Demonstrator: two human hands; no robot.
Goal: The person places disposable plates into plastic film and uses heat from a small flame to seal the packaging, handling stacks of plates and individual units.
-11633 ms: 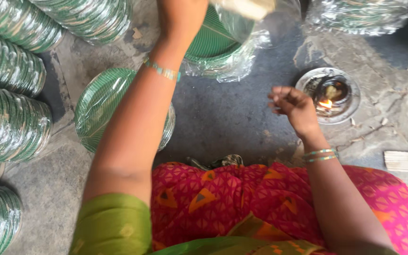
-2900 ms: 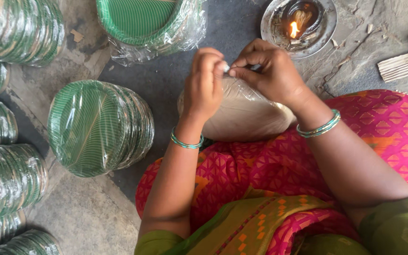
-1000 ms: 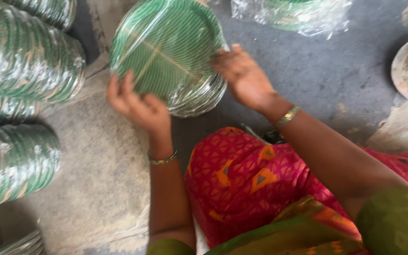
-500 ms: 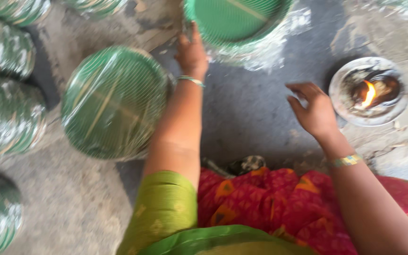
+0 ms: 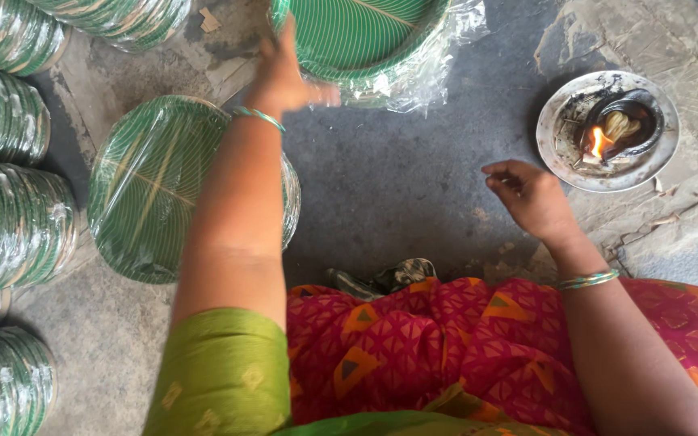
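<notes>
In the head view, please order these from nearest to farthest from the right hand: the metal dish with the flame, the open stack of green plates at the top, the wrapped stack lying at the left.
From the right hand:
1. Metal dish with the flame, just to its upper right.
2. Open stack of green plates, at the top, under the left hand.
3. Wrapped stack, far left, beyond the left forearm.

Seven wrapped plate stacks [image 5: 151, 190], one metal dish [image 5: 563, 149], two hands [image 5: 288, 77].

Single head view, steep downward, close over floor [image 5: 414, 210].

Green ribbed plates [image 5: 357, 32]; pink triangle-patterned cloth [image 5: 446, 347].
</notes>
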